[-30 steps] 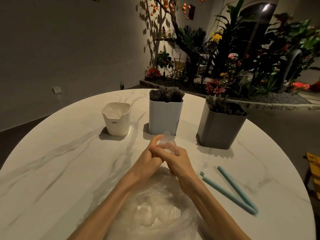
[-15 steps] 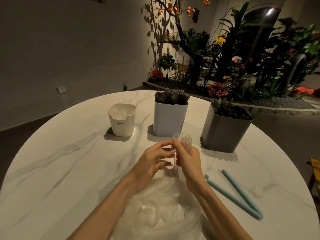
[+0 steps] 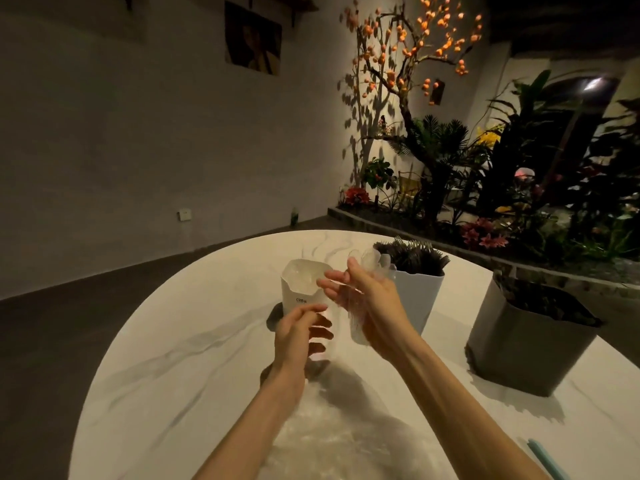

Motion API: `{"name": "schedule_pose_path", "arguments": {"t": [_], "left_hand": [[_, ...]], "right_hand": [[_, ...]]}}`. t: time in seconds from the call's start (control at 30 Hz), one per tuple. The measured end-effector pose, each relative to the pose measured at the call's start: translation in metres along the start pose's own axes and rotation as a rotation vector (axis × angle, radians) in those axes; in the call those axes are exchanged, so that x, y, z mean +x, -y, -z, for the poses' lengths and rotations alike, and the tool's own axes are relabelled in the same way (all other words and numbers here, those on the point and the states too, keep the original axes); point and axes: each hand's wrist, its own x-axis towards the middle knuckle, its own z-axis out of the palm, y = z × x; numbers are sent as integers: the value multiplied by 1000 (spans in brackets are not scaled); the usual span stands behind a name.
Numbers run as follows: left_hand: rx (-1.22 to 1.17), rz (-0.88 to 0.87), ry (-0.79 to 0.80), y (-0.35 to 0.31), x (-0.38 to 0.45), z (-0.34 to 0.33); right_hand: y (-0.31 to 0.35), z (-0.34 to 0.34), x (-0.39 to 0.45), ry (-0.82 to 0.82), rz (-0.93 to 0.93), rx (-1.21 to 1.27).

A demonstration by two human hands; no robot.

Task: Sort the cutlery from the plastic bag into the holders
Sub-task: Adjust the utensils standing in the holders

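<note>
My right hand (image 3: 372,299) is raised above the table, shut on a bundle of clear plastic spoons (image 3: 375,264); their bowls point up and their handles hang down past my palm. My left hand (image 3: 299,336) sits lower and to the left, fingers curled and apart beside the handle ends; a blur hides whether it grips any. Just behind the hands stands a small white holder (image 3: 299,289) with clear cutlery inside. A taller white holder (image 3: 420,299) is full of dark forks, and a grey holder (image 3: 530,344) has dark cutlery. The plastic bag (image 3: 346,445) lies crumpled under my forearms.
The round white marble table (image 3: 180,358) drops off to dark floor on the left. Teal sticks (image 3: 547,462) lie at the lower right edge. A planter bed with flowers and a tree (image 3: 433,161) runs behind the table.
Both hands lifted off the bag and moved forward toward the small white holder, the right carrying the clear spoons. The camera tilted up and shifted closer to the holders.
</note>
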Motion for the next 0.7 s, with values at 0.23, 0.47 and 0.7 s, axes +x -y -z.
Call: {"name": "schedule_pose_path", "arguments": {"t": [0.23,0.47,0.7], "left_hand": [[99,-193,-134,6,26,31],[110,-205,-102,12,36,34],[101,-188,-107,13,41,36]], "right_hand": [[-4,-32,83,-130,77,-59],[-19,-41,126,-181,130,-57],[-30,-44,141,-236,183,-295]]}}
